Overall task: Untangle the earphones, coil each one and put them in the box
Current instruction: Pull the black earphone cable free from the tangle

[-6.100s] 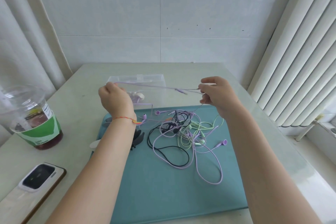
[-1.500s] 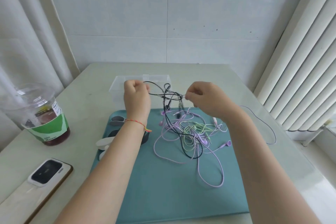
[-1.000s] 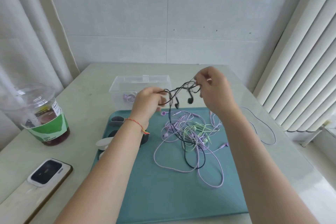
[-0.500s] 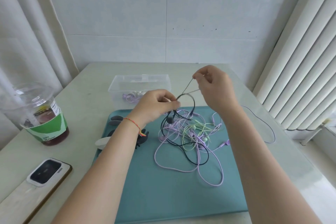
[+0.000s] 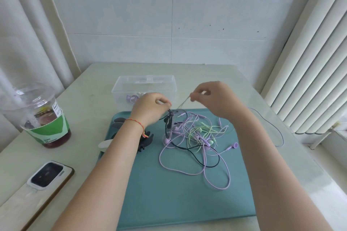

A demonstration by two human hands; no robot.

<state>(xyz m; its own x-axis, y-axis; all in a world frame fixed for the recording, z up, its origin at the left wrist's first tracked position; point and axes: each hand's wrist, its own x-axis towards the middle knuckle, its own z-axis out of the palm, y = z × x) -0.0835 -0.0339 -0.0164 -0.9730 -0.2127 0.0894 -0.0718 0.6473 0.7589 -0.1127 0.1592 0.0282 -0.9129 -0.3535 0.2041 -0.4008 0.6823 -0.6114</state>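
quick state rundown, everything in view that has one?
left hand: pinching black earphone
right hand: pinching a taut cord
black earphone: partly lifted, still tangled
earphone pile: tangled on the mat
box: open, purple earphones inside
cup: lidded, part full
phone: camera side up

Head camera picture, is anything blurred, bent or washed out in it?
Head view: the blinds and curtain bow outward, wide-angle distortion. The stretch of cord between left hand and right hand is smeared and faint. Soft, even daylight and weak shadows on the teal mat. The cup lid shows mild glare.
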